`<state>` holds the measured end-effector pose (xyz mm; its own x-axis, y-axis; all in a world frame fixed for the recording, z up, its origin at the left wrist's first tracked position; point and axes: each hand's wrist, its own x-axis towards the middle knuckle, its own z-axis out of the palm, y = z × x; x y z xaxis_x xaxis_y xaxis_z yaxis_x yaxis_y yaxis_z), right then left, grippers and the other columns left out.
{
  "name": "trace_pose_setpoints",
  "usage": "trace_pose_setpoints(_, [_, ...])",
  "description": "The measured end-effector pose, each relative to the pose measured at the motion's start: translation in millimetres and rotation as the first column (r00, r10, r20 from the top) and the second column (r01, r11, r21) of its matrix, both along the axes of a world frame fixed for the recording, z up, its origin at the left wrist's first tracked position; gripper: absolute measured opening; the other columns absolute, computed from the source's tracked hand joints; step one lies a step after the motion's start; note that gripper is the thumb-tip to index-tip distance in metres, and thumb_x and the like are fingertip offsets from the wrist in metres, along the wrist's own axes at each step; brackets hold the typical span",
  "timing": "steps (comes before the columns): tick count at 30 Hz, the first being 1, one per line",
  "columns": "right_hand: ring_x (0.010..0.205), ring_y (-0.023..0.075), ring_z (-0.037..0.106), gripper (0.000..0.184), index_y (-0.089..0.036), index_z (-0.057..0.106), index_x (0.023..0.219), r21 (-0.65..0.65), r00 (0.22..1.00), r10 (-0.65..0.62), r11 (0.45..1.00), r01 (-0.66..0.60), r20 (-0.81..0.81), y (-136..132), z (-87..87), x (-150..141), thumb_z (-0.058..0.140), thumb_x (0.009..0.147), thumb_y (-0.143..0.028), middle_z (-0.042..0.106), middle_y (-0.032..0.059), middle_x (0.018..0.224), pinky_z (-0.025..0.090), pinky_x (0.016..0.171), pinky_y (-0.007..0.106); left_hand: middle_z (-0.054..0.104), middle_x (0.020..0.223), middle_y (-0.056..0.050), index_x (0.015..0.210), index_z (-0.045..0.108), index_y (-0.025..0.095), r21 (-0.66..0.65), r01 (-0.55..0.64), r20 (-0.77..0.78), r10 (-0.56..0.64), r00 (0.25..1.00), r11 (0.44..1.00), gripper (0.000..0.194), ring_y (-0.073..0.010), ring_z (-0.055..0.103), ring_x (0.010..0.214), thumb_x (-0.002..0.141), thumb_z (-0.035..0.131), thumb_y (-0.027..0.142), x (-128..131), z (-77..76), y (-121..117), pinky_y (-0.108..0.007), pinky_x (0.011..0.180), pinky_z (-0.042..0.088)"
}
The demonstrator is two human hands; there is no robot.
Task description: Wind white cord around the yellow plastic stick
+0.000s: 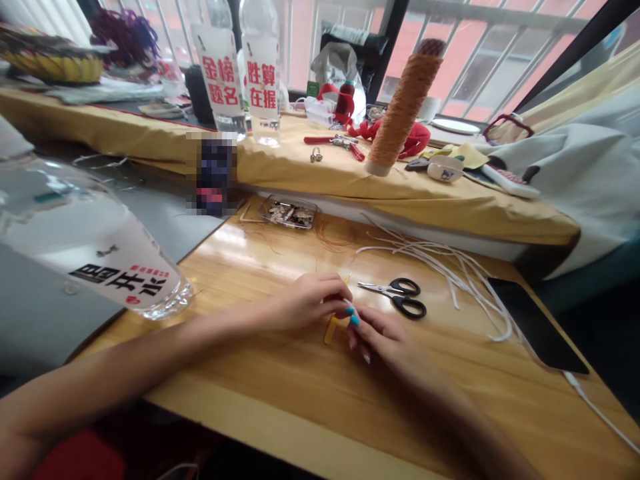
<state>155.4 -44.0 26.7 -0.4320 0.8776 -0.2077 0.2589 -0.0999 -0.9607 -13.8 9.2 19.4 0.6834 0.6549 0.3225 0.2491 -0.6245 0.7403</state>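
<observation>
Over the middle of the table my left hand and my right hand meet, fingertips pinched together. Between them shows a short bit of white cord, mostly hidden by the fingers. Beneath the hands lies a thin yellow strip, partly covered; whether a hand touches it I cannot tell. Black-handled scissors rest just right of my hands, blades slightly apart and pointing left. Farther right a loose bundle of white cords spreads across the wood.
A clear box of small parts stands at the table's back edge. On the right lies a phone with a cable. A big water bottle leans in at left. The cloth-covered ledge behind carries a cone of orange thread and red-handled pliers.
</observation>
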Motion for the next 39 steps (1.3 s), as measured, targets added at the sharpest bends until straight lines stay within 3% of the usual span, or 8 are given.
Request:
trace_pose_setpoints(3, [0.048, 0.0064, 0.044, 0.028, -0.016, 0.051, 0.077, -0.004, 0.999, -0.044, 0.999, 0.044, -0.021, 1, -3.8, -1, 0.04, 0.081, -0.041, 0.05, -0.0018, 0.063, 0.036, 0.047, 0.019, 0.055, 0.071, -0.001, 0.077, 0.055, 0.011, -0.253, -0.005, 0.067, 0.023, 0.998, 0.968, 0.011, -0.0092, 0.051, 0.067, 0.077, 0.049, 0.021, 2, 1.1, -1, -0.021, 0.062, 0.04])
trace_pose_setpoints(6, [0.047, 0.0066, 0.047, 0.03, -0.014, 0.052, 0.078, -0.055, 0.996, -0.078, 0.996, 0.076, -0.047, 3, -6.1, -1, 0.041, 0.08, -0.042, 0.052, -0.0012, 0.061, 0.038, 0.047, 0.019, 0.056, 0.072, -0.002, 0.08, 0.053, 0.01, -0.527, 0.11, 0.187, -0.012, 0.982, 0.843, 0.011, -0.0101, 0.052, 0.068, 0.076, 0.049, 0.02, 4, -1.3, 1, -0.023, 0.065, 0.041])
trace_pose_setpoints(9, [0.046, 0.0065, 0.049, 0.031, -0.013, 0.053, 0.076, -0.081, 0.994, -0.084, 0.994, 0.079, -0.067, 4, -6.7, 0, 0.043, 0.079, -0.043, 0.054, -0.0006, 0.06, 0.038, 0.046, 0.018, 0.055, 0.068, 0.0, 0.078, 0.053, 0.01, -0.642, 0.177, 0.253, -0.012, 0.967, 0.746, 0.01, -0.0094, 0.052, 0.066, 0.074, 0.051, 0.02, 5, -4.3, 3, -0.023, 0.065, 0.04])
trace_pose_setpoints(15, [0.065, 0.0132, 0.057, 0.034, -0.014, 0.058, 0.088, -0.049, 0.997, -0.065, 0.997, 0.063, -0.039, 4, -4.5, 1, 0.041, 0.08, -0.042, 0.061, 0.0034, 0.072, 0.045, 0.061, 0.025, 0.057, 0.073, -0.001, 0.075, 0.056, 0.011, -0.555, 0.055, 0.2, 0.069, 0.977, 0.83, 0.011, -0.01, 0.052, 0.07, 0.073, 0.052, 0.021, 4, -4.6, 3, -0.023, 0.067, 0.039])
trace_pose_setpoints(19, [0.08, 0.0174, 0.057, 0.036, -0.018, 0.054, 0.106, 0.237, 0.954, -0.269, 0.943, 0.234, 0.132, 2, -5.2, 2, 0.046, 0.078, -0.038, 0.061, 0.0045, 0.091, 0.045, 0.072, 0.029, 0.059, 0.078, -0.002, 0.078, 0.058, 0.012, -0.479, 0.016, 0.155, 0.067, 0.986, 0.878, 0.014, -0.0114, 0.052, 0.074, 0.075, 0.051, 0.024, 4, -4.7, 3, -0.023, 0.068, 0.039])
trace_pose_setpoints(24, [0.078, 0.0189, 0.058, 0.039, -0.016, 0.052, 0.111, 0.352, 0.889, -0.406, 0.88, 0.318, 0.212, 1, -8.5, 5, 0.042, 0.08, -0.038, 0.063, 0.0074, 0.092, 0.045, 0.071, 0.032, 0.058, 0.075, -0.001, 0.077, 0.058, 0.012, -0.458, -0.015, 0.149, 0.093, 0.984, 0.889, 0.015, -0.0101, 0.05, 0.07, 0.074, 0.052, 0.026, 5, -7.2, 2, -0.021, 0.065, 0.038])
trace_pose_setpoints(30, [0.071, 0.0165, 0.056, 0.028, -0.016, 0.062, 0.087, 0.425, 0.938, -0.21, 0.902, 0.076, 0.277, 2, -4.4, 1, 0.038, 0.083, -0.03, 0.063, 0.0035, 0.074, 0.043, 0.066, 0.026, 0.058, 0.073, -0.001, 0.081, 0.058, 0.012, -0.502, -0.035, 0.196, 0.154, 0.968, 0.864, 0.017, -0.009, 0.05, 0.065, 0.075, 0.05, 0.026, 8, -8.9, -4, -0.02, 0.062, 0.039])
trace_pose_setpoints(39, [0.065, 0.0136, 0.05, 0.026, -0.016, 0.058, 0.079, 0.407, 0.961, -0.089, 0.913, -0.027, 0.264, 3, -0.5, -2, 0.035, 0.085, -0.027, 0.055, 0.0021, 0.069, 0.04, 0.063, 0.024, 0.053, 0.064, 0.001, 0.076, 0.056, 0.011, -0.539, -0.033, 0.276, 0.213, 0.937, 0.842, 0.014, -0.0067, 0.047, 0.057, 0.074, 0.051, 0.024, 11, -6.0, -11, -0.018, 0.055, 0.039])
